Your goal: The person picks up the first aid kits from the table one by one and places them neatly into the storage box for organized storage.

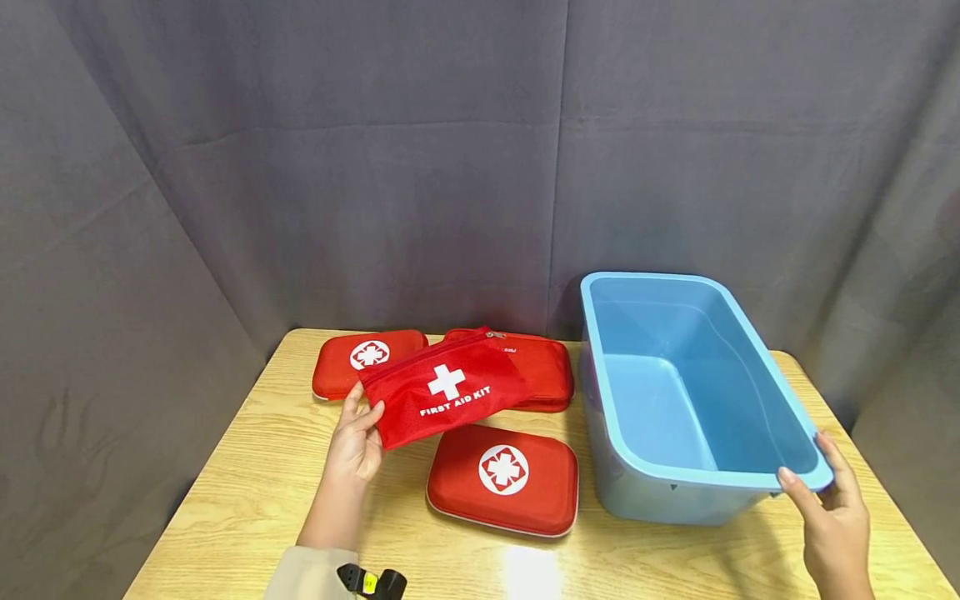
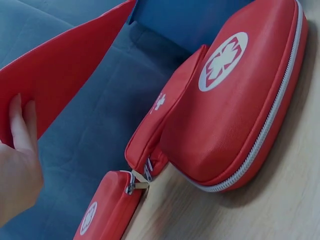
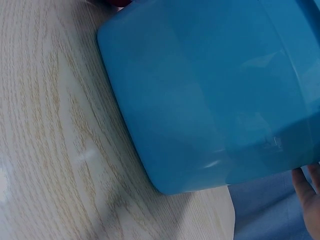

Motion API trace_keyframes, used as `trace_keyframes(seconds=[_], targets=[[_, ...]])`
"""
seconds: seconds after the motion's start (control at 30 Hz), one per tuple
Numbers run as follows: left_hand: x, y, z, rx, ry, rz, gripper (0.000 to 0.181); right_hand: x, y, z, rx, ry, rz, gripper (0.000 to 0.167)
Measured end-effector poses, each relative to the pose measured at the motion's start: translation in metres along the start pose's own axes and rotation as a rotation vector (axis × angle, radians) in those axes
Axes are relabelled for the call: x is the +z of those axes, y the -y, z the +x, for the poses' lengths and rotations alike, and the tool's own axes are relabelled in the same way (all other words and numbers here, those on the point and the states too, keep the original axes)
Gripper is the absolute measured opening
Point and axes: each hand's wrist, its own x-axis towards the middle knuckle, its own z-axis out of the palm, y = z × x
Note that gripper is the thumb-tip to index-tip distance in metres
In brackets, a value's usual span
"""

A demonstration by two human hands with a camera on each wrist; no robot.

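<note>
A flat red first aid pouch (image 1: 450, 387) with a white cross and lettering is pinched at its left end by my left hand (image 1: 356, 442), held up above the table. In the left wrist view the pouch (image 2: 65, 65) hangs clear of the cases, fingers (image 2: 21, 127) on its near face. My right hand (image 1: 836, 517) grips the near right corner of the blue plastic bin (image 1: 652, 475), thumb at the front rim. The bin's visible inside holds nothing. Below the pouch lies a red zippered hard case (image 1: 465, 492) with a round white emblem.
Behind the pouch lie two more red cases, one at the back left (image 1: 333, 367) and one at the back middle (image 1: 551, 375), partly covered by the pouch. All rest on a wooden table (image 1: 225, 500). A grey curtain (image 1: 412, 167) hangs behind and along both sides.
</note>
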Motion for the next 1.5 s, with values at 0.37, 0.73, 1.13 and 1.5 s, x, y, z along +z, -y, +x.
trace_keyframes(seconds=[0.37,0.73,1.13,1.5], targets=[[0.014,0.006,0.001,-0.007,0.007,0.008,0.044,-0.001,-0.002,0.0,0.003,0.005,0.019,0.064],[0.031,0.015,0.007,-0.017,0.048,0.084,0.051,-0.001,-0.003,0.003,-0.013,0.022,0.048,0.065],[0.047,0.026,0.01,-0.014,0.1,0.114,0.047,-0.003,-0.004,0.0,-0.016,0.023,0.069,0.065],[0.063,0.037,0.01,-0.037,0.109,0.074,0.051,-0.001,-0.002,0.002,-0.022,0.018,0.062,0.064]])
